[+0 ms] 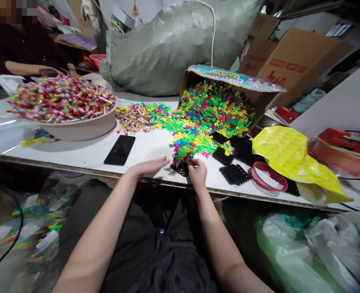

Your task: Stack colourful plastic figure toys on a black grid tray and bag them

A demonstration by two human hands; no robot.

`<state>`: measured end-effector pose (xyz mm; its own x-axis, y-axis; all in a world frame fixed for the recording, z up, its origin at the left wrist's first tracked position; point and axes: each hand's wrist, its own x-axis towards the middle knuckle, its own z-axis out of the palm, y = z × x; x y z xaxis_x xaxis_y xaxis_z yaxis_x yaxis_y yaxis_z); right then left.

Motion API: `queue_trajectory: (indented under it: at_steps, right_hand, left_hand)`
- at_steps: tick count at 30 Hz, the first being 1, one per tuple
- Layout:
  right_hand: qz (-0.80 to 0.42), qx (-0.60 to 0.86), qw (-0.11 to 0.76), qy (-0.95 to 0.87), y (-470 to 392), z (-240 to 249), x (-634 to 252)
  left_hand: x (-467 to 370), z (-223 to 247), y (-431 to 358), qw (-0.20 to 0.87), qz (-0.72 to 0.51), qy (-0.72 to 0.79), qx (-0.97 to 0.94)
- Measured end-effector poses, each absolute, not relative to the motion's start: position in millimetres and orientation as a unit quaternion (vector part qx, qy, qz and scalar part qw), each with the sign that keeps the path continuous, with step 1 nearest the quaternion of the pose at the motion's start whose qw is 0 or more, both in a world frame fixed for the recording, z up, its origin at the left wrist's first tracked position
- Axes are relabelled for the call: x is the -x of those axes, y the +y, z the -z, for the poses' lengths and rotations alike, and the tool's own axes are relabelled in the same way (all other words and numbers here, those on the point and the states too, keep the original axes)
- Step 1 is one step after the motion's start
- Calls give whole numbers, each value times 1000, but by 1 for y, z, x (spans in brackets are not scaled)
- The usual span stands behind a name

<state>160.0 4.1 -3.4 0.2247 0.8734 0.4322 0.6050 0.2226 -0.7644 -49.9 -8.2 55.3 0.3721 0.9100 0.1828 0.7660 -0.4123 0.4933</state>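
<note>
My left hand (149,167) rests at the table's front edge, fingers stretched out and holding nothing. Just right of it, my right hand (197,173) has its fingers pinched together at a black grid tray (182,169); what lies between the fingertips is too small to tell. Small colourful plastic figures (184,146) stand or lie over the back of this tray. Behind them, a heap of the same figures (216,106) spills out of a cardboard box (184,83) lying on its side. Candy-like wrapped pieces (137,118) lie left of the figures.
A beige basin (82,129) heaped with wrapped pieces stands left, near a black phone (120,150). To the right are another black grid tray (235,174), a red basket (282,185) and a yellow sheet (283,146). A large grey sack (167,44) and a co-worker (24,49) are behind.
</note>
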Motion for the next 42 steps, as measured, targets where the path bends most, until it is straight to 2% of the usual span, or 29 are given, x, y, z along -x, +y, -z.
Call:
queue_trajectory:
  at_steps: [3, 5, 9, 15, 21, 28, 31, 37, 42]
  right_hand:
    - [-146, 616, 483, -605, 6, 4, -161]
    - [-132, 627, 467, -609, 5, 3, -161]
    - [-86, 647, 429, -625, 6, -2, -159]
    - [-71, 655, 418, -625, 7, -6, -156]
    - [-74, 675, 402, -614, 6, -8, -155]
    - [-76, 690, 381, -610, 6, -10, -152]
    - [-86, 677, 418, -600, 1, -12, -153]
    - [-70, 606, 581, -539, -4, -35, -168]
    - [-24, 580, 562, -589, 2, -59, -174]
  left_hand:
    - [68, -104, 1, 270, -193, 539, -774]
    - [66, -134, 3, 303, -213, 519, -771]
    - [40, -163, 11, 279, -229, 427, -829]
    - [12, -141, 34, 160, -210, 345, -901]
    - [14, -109, 43, 171, -250, 313, -900]
    - [11, -106, 45, 166, -260, 308, -900]
    - [7, -106, 42, 120, -278, 333, -893]
    - [1, -108, 36, 92, -288, 355, -885]
    - [-2, -108, 32, 88, -302, 358, -879]
